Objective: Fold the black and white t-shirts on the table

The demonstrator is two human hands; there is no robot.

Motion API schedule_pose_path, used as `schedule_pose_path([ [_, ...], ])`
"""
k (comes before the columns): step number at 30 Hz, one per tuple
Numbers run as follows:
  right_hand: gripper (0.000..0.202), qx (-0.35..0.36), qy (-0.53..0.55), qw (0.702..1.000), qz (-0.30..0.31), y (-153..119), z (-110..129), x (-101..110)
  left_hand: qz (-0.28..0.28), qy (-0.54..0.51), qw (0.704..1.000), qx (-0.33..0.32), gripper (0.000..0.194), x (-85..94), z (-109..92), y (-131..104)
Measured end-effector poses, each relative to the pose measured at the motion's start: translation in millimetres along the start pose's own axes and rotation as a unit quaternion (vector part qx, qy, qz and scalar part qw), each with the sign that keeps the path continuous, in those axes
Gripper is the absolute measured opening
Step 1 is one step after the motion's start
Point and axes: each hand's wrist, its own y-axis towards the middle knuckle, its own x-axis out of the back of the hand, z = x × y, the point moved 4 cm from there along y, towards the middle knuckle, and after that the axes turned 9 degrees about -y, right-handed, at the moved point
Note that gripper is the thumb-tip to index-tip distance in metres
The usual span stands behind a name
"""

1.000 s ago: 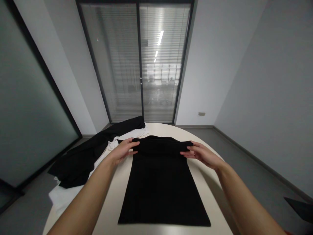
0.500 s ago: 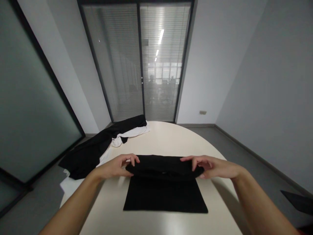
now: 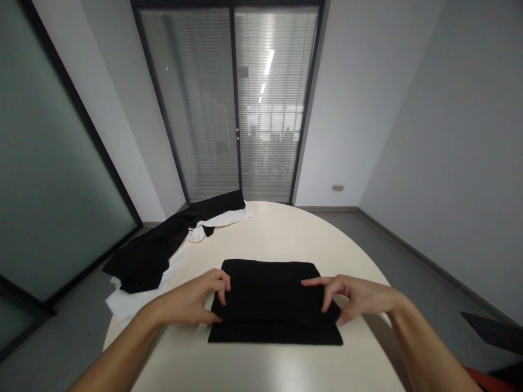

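Note:
A folded black garment (image 3: 269, 288) lies on the table in front of me, its upper flap turned down toward my side. A narrow strip of the lower layer shows below the flap's near edge. At the flap's left corner my left hand (image 3: 204, 296) is closed, fingers on top and thumb at the near edge. On the opposite corner, my right hand (image 3: 343, 294) grips in the same way, with its index finger stretched over the cloth. What lies inside the fold is hidden.
The cream table (image 3: 281, 228) has a rounded far edge. Heaped along its left side are black clothing (image 3: 163, 245) and white clothing (image 3: 134, 305). Beyond stand glass panels with blinds (image 3: 269, 109). A dark object (image 3: 494, 332) juts in at the lower right.
Both hands have moved toward me with the flap of the black garment. The flap now lies lower and covers most of the lower layer.

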Motion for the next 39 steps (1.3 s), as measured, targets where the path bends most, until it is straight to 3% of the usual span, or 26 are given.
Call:
schedule_pose_path([
  [8,0.035,-0.015,-0.013,1.0,0.02,1.0,0.7,-4.2,-0.003,0.046,0.998,0.035,0.026,-9.6,-0.7,-3.3],
  [12,0.039,-0.007,0.019,0.999,0.025,2.2,-5.9,-2.5,-0.02,0.107,0.994,0.024,0.021,-10.6,-12.0,0.3],
  [14,0.045,-0.006,0.044,0.999,-0.02,3.7,-14.4,3.9,-0.036,0.126,0.991,0.018,0.031,-6.8,-18.2,5.5],
  [17,0.048,-0.025,0.068,0.988,-0.14,7.1,-32.8,15.9,-0.071,0.11,0.991,0.013,0.033,6.2,-19.6,18.2],
  [20,0.049,-0.039,0.045,0.968,-0.246,11.1,-51.0,22.4,-0.145,0.072,0.987,-0.007,0.029,25.9,-3.2,31.8],
  [23,0.045,-0.032,-0.016,0.954,-0.296,17.1,-64.6,21.9,-0.211,0.038,0.977,0.003,0.032,38.6,34.6,37.2],
  [25,0.044,-0.021,-0.038,0.952,-0.304,21.8,-71.7,19.7,-0.231,-0.001,0.973,0.027,0.036,38.7,63.4,35.0],
  [28,0.045,-0.024,-0.053,0.952,-0.301,28.1,-80.4,17.0,-0.206,-0.047,0.977,0.037,0.05,28.8,90.5,29.9],
  [31,0.048,-0.03,-0.047,0.954,-0.293,32.5,-86.0,15.7,-0.214,-0.064,0.973,0.049,0.051,21.7,95.1,28.4],
  [35,0.052,-0.013,-0.033,0.954,-0.297,35.2,-87.2,15.0,-0.24,-0.075,0.966,0.054,0.046,18.9,86.2,34.1],
  [39,0.05,0.0,0.019,0.965,-0.262,37.2,-79.7,12.0,-0.241,-0.095,0.965,0.045,0.039,17.0,83.1,39.1],
])
